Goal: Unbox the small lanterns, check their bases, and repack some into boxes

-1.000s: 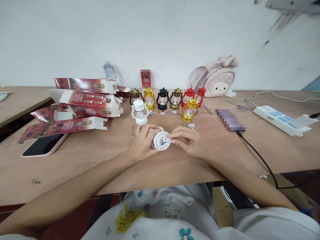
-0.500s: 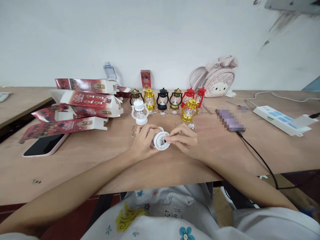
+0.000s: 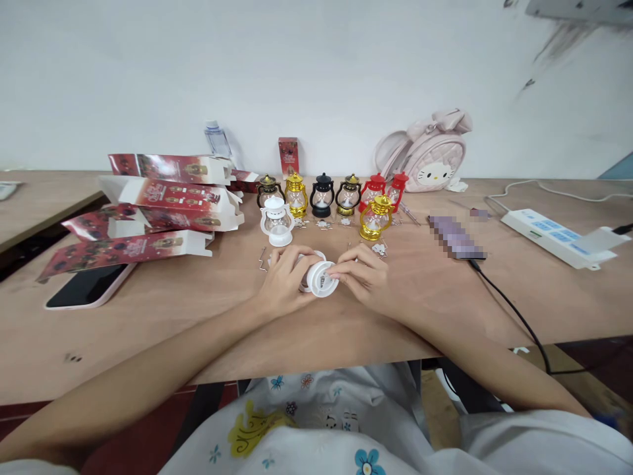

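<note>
In my left hand [image 3: 289,280] is a small white lantern [image 3: 316,289], tipped so its round base faces me. The hand's fingers are wrapped round its body. Set in the base is a battery compartment [image 3: 323,280] with a dark, metallic part showing. My right hand [image 3: 364,276] has thumb and fingertips pinched together at the right edge of this compartment. Whatever lies in the pinch is too small and covered to make out. Just beyond the hands stand another white lantern [image 3: 277,224] and a gold lantern [image 3: 374,221], both upright.
Behind is a row of lanterns, including a black lantern [image 3: 322,198] and a red lantern [image 3: 372,188]. Opened red boxes [image 3: 173,204] pile up at left, partly over a phone [image 3: 84,289]. A power strip [image 3: 548,234] and a pink bag [image 3: 432,161] are at right.
My right fingertips have shifted slightly at the lantern's base, and less of the metallic inside shows now. The held lantern has turned a little and moved slightly right.
</note>
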`<state>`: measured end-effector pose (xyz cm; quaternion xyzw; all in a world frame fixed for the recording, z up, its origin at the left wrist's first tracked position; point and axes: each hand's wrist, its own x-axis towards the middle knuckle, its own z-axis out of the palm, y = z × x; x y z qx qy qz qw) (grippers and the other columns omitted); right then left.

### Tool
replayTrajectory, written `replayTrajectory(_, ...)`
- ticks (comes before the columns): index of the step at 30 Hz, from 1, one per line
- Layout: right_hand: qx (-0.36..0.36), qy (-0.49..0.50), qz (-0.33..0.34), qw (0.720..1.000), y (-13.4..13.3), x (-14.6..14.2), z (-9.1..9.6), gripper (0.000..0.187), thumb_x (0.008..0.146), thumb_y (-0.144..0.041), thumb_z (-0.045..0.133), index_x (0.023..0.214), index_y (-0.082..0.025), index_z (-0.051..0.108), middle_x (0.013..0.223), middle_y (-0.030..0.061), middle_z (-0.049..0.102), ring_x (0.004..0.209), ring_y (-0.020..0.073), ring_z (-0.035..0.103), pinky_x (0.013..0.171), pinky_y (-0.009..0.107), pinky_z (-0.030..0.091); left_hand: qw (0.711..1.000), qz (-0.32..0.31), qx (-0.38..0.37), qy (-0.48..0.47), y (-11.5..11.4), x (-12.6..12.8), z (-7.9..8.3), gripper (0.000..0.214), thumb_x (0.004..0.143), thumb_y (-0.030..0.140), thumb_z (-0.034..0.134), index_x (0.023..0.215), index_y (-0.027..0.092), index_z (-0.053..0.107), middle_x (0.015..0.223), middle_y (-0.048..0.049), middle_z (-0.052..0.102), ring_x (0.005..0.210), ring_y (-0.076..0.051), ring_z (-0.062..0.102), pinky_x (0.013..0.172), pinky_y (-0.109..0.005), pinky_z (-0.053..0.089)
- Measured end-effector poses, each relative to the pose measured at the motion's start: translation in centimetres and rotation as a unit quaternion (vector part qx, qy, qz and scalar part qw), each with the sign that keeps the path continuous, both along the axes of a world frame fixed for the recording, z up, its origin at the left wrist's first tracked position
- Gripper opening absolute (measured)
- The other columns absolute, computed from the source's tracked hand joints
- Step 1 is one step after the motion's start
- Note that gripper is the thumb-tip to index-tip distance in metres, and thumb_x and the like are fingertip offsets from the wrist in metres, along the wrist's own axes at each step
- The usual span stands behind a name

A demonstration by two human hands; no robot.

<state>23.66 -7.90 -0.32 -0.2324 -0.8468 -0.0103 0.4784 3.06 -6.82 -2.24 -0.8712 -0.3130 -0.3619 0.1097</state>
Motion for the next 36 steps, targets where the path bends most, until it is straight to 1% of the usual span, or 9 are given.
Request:
replayTrajectory(3, 0.014, -0.004, -0.010, 1.000, -0.09, -0.06, 0.09, 0.011, 0.089, -0.016, 0.056, 0.089, -0.019, 0.067, 0.080, 0.0039, 0.060, 0.073, 0.0124, 0.054, 0.066, 0.026, 0.047, 1.000, 0.001, 0.004, 0.003, 0.01, -0.02, 0.04, 0.032, 0.086, 0.041, 0.057, 0.108, 0.019, 0.051, 0.105, -0.0103, 0.062, 0.096, -0.022, 0.057, 0.080, -0.036, 0.034)
replayTrajectory(11, 0.084, -0.019, -0.046, 0.995, -0.33, -0.34, 0.03, 0.011, 0.086, -0.012, 0.058, 0.086, -0.019, 0.067, 0.076, 0.0042, 0.064, 0.070, 0.0134, 0.052, 0.065, 0.027, 0.046, 1.000, -0.002, 0.017, 0.003, -0.06, 0.08, 0.16, 0.031, 0.086, 0.041, 0.057, 0.106, 0.018, 0.052, 0.103, -0.0098, 0.061, 0.094, -0.021, 0.057, 0.078, -0.035, 0.033)
replayTrajectory(18, 0.074, -0.030, -0.047, 0.996, -0.09, -0.23, -0.42, 0.012, 0.087, -0.012, 0.055, 0.084, -0.019, 0.065, 0.077, 0.0039, 0.063, 0.070, 0.0139, 0.052, 0.065, 0.028, 0.043, 1.000, 0.000, 0.008, 0.006, -0.09, 0.05, 0.10, 0.031, 0.085, 0.040, 0.058, 0.106, 0.017, 0.054, 0.104, -0.0102, 0.061, 0.094, -0.022, 0.057, 0.078, -0.035, 0.033)
replayTrajectory(23, 0.109, -0.054, -0.065, 0.990, 0.22, -0.13, -0.72, 0.016, 0.087, -0.009, 0.052, 0.081, -0.019, 0.063, 0.077, 0.0031, 0.064, 0.070, 0.0140, 0.050, 0.063, 0.029, 0.038, 1.000, 0.004, 0.001, 0.011, -0.09, 0.06, 0.11, 0.030, 0.085, 0.041, 0.057, 0.105, 0.019, 0.054, 0.104, -0.0096, 0.062, 0.095, -0.022, 0.057, 0.079, -0.035, 0.033)
replayTrajectory(28, 0.166, -0.065, -0.086, 0.980, 0.27, -0.26, -0.76, 0.016, 0.086, -0.006, 0.052, 0.083, -0.019, 0.062, 0.077, 0.0023, 0.065, 0.068, 0.0135, 0.049, 0.062, 0.029, 0.034, 1.000, 0.001, 0.007, 0.004, -0.08, 0.11, 0.16, 0.029, 0.084, 0.038, 0.060, 0.105, 0.018, 0.054, 0.103, -0.0098, 0.062, 0.094, -0.022, 0.057, 0.078, -0.035, 0.033)
replayTrajectory(31, 0.182, -0.068, -0.099, 0.976, 0.24, -0.31, -0.82, 0.015, 0.085, -0.006, 0.054, 0.084, -0.019, 0.061, 0.078, 0.0017, 0.065, 0.069, 0.0132, 0.050, 0.063, 0.029, 0.034, 1.000, 0.005, 0.003, 0.005, -0.08, 0.11, 0.15, 0.030, 0.084, 0.038, 0.060, 0.105, 0.018, 0.054, 0.103, -0.0098, 0.061, 0.094, -0.022, 0.057, 0.078, -0.035, 0.033)
replayTrajectory(36, 0.192, -0.070, -0.107, 0.973, 0.11, -0.30, -0.87, 0.015, 0.087, -0.008, 0.053, 0.087, -0.020, 0.062, 0.078, 0.0016, 0.064, 0.069, 0.0133, 0.050, 0.064, 0.029, 0.034, 1.000, 0.018, -0.016, 0.010, -0.05, 0.03, 0.05, 0.031, 0.083, 0.041, 0.059, 0.105, 0.020, 0.054, 0.105, -0.0096, 0.062, 0.095, -0.022, 0.057, 0.079, -0.035, 0.034)
